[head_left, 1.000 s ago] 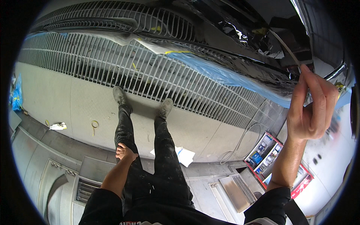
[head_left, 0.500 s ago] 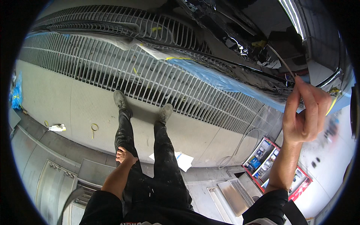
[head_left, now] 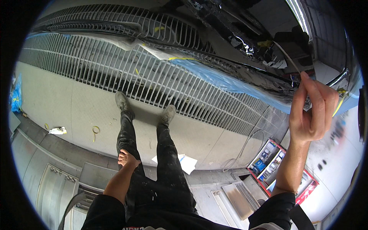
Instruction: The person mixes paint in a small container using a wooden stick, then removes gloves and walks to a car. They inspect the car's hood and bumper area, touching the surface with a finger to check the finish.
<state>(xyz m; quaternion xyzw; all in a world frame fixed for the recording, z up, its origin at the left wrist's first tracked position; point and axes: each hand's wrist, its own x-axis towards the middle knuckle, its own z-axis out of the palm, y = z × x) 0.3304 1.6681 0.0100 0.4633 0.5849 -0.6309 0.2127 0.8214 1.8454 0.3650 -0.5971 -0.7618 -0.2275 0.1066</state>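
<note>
At the upper right, my right hand point(head_left: 315, 109) pinches the end of a narrow, pale strip of tape point(head_left: 285, 55) between thumb and fingers. The strip runs taut from my fingertips up and left to a glossy black vehicle body panel point(head_left: 226, 36), and its far end is by a yellow scrap point(head_left: 264, 44). My left hand point(head_left: 128, 158) lies on the knee of my dark trousers point(head_left: 128, 142), its fingers curled around the leg. Blue masking film point(head_left: 214, 76) hangs along the panel's lower edge, with yellow tape on it.
A metal floor grating point(head_left: 96, 65) runs between my shoes and the vehicle. White papers point(head_left: 187, 164) and a loose tape ring point(head_left: 96, 130) lie on the floor. At the lower right stands a red-edged shelf point(head_left: 268, 161) with supplies, near a coiled hose point(head_left: 245, 151). Blue plastic point(head_left: 17, 96) lies far left.
My right hand has shifted very slightly upward, still pinching the strip. The strip bows a little more. My left hand stays on my knee.
</note>
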